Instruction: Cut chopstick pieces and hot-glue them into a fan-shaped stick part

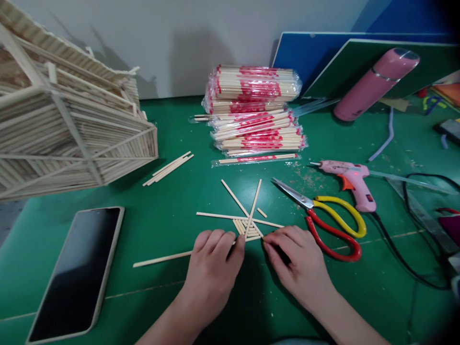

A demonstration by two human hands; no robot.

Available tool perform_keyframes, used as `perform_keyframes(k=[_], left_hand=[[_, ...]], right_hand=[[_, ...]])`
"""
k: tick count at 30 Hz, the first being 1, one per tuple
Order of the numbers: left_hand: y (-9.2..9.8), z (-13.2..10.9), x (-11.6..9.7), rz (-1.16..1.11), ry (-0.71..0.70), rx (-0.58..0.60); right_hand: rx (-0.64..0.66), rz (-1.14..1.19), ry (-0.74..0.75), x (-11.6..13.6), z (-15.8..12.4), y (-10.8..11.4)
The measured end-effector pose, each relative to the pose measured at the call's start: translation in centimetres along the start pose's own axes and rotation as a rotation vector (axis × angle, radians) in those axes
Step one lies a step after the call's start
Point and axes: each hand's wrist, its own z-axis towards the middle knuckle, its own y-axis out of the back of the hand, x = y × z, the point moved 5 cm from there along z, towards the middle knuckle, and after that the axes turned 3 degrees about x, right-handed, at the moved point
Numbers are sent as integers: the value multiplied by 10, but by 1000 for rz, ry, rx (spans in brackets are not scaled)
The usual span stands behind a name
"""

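Several wooden chopsticks [214, 215] cross in a star-like frame on the green table, with short cut pieces [250, 229] lying side by side within it. My left hand [213, 263] is closed over the long lower chopstick [161, 259], thumb and fingertips pressed at the frame's lower corner. At the lower right corner, my right hand [298, 263] pinches the end of a slanted chopstick [232, 192]. Both palms face down, and the fingers hide parts of the lower sticks. Just above the frame lies a small offcut [262, 212].
Scissors [311, 203] and a pink glue gun [347, 175] with a black cord lie to the right. Behind are wrapped chopstick packs [257, 129] and a pink flask [377, 84]. A stick-built model [75, 124], loose sticks [168, 168] and a phone [77, 273] occupy the left.
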Motion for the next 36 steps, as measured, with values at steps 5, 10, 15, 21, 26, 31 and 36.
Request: perform_keyframes(k=[5, 10, 15, 21, 26, 31, 36], left_hand=[[0, 0, 0, 0, 1, -3], [-1, 0, 0, 4, -7, -11], [-2, -1, 0, 14, -2, -14], [0, 1, -1, 15, -5, -17], [-1, 1, 0, -2, 5, -5], [-1, 0, 0, 6, 4, 6], [0, 0, 0, 22, 0, -1]], right_hand=[[-3, -5, -2, 1, 0, 0], [-7, -2, 5, 1, 0, 0], [-2, -11, 7, 1, 0, 1], [2, -12, 8, 1, 0, 0], [-4, -15, 13, 1, 0, 0], [0, -14, 3, 1, -1, 0], [-12, -26, 12, 1, 0, 0]])
